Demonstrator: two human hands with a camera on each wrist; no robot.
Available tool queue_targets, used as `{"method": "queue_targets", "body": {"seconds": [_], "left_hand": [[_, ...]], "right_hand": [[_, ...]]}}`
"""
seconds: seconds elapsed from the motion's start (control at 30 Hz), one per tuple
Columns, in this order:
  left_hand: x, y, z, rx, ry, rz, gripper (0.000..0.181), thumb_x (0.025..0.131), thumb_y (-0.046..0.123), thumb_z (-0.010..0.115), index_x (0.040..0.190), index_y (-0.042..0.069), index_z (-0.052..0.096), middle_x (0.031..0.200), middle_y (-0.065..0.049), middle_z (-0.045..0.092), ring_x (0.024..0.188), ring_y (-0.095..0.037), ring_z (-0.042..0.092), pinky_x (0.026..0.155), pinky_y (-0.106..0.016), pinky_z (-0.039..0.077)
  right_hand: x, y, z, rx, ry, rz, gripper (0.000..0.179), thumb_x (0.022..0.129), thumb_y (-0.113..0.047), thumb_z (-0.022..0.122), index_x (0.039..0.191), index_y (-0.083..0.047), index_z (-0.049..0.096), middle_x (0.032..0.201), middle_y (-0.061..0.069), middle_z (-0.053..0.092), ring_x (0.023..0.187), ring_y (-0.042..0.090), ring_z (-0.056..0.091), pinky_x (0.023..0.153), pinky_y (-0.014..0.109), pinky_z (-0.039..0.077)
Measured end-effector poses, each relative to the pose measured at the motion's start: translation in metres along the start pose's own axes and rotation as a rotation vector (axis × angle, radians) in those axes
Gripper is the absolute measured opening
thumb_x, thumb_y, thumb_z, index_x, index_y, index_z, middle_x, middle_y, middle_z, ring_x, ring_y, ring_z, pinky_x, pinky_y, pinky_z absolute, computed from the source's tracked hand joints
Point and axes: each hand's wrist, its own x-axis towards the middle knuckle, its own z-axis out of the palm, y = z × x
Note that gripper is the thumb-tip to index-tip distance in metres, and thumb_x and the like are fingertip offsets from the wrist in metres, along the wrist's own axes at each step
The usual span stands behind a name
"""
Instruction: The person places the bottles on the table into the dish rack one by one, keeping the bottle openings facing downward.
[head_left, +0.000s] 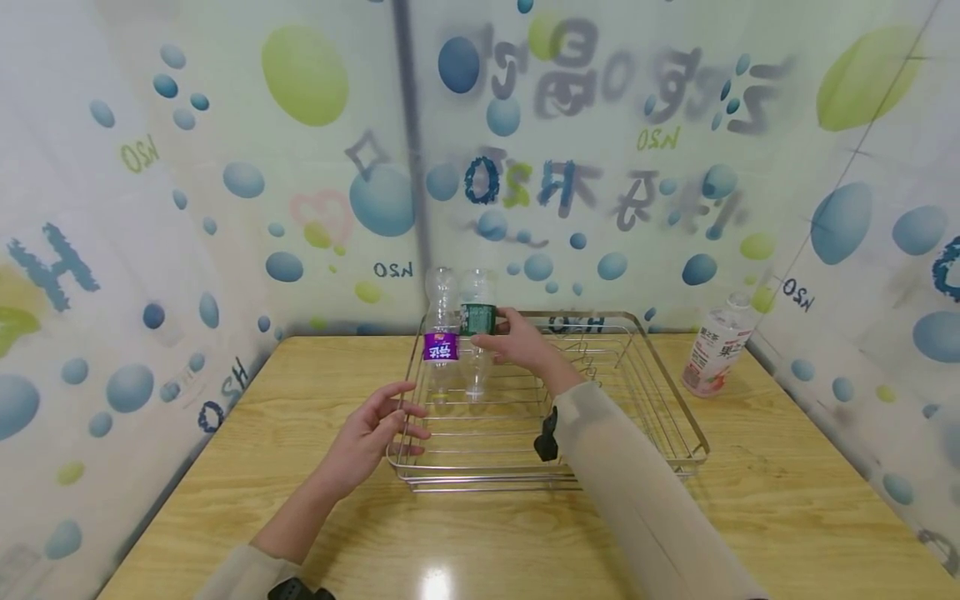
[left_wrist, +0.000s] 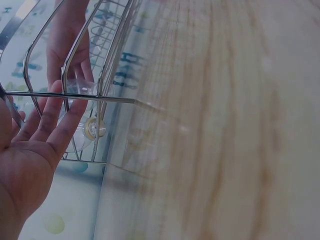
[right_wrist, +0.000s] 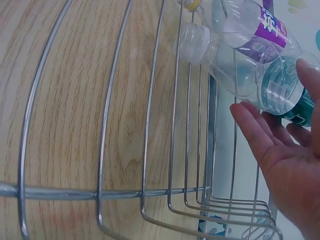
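Two clear plastic bottles lie side by side at the left end of a wire basket [head_left: 622, 467], one with a purple label [head_left: 441, 347], the other with a green label [head_left: 477, 318]. Their necks point toward the near side. My right hand [head_left: 525, 340] holds the green-labelled bottle at its label, thumb on the near face and fingers along the right side. At the basket's left side is my left hand [head_left: 367, 437], its fingers spread and loosely bent against the wires. The left wrist view shows those fingers [left_wrist: 50, 120] right at the basket's side wires.
A bottle with a white and pink label [head_left: 717, 346] stands on the wooden table [head_left: 780, 500], right of the basket. Behind the table hangs a patterned curtain [head_left: 637, 208], and similar sheets close off both sides.
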Motion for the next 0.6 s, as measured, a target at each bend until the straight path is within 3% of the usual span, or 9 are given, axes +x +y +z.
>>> {"method": "queue_targets", "body": {"seconds": [0.07, 0.17, 0.47, 0.6], "left_hand": [[0.0002, -0.0003, 0.0000, -0.004, 0.002, 0.001, 0.045, 0.121, 0.016, 0.041, 0.165, 0.009, 0.037, 0.145, -0.043, 0.052, 0.109, -0.022, 0.079, 0.089, -0.044, 0.070], [0.0002, -0.0004, -0.0001, -0.005, 0.003, 0.001, 0.046, 0.120, 0.016, 0.042, 0.165, 0.009, 0.037, 0.145, -0.042, 0.053, 0.109, -0.022, 0.079, 0.089, -0.045, 0.070], [-0.0002, 0.0004, -0.0007, -0.003, 0.003, 0.002, 0.046, 0.120, 0.015, 0.044, 0.165, 0.009, 0.038, 0.133, -0.008, 0.068, 0.109, -0.021, 0.079, 0.089, -0.045, 0.070], [-0.0001, 0.0009, -0.0006, -0.001, 0.004, 0.001, 0.046, 0.120, 0.015, 0.043, 0.165, 0.009, 0.038, 0.133, -0.010, 0.068, 0.108, -0.020, 0.079, 0.089, -0.045, 0.070]], "right_hand": [[-0.0009, -0.0006, 0.0005, -0.007, 0.000, 0.005, 0.094, 0.104, -0.037, 0.078, 0.174, -0.010, 0.021, 0.155, 0.023, 0.054, 0.130, 0.039, 0.067, 0.111, 0.055, 0.060], [-0.0014, -0.0010, 0.0012, -0.017, 0.003, 0.010, 0.094, 0.104, -0.036, 0.078, 0.175, -0.013, 0.021, 0.153, 0.023, 0.056, 0.129, 0.038, 0.067, 0.109, 0.053, 0.062], [0.0027, 0.0028, 0.0009, -0.031, -0.008, 0.007, 0.096, 0.104, -0.037, 0.078, 0.176, -0.019, 0.017, 0.157, 0.022, 0.056, 0.134, 0.040, 0.067, 0.107, 0.053, 0.063], [0.0039, 0.0045, -0.0001, -0.035, -0.010, 0.009, 0.101, 0.104, -0.038, 0.078, 0.178, -0.021, 0.010, 0.162, 0.024, 0.053, 0.133, 0.041, 0.067, 0.106, 0.053, 0.064]]}}
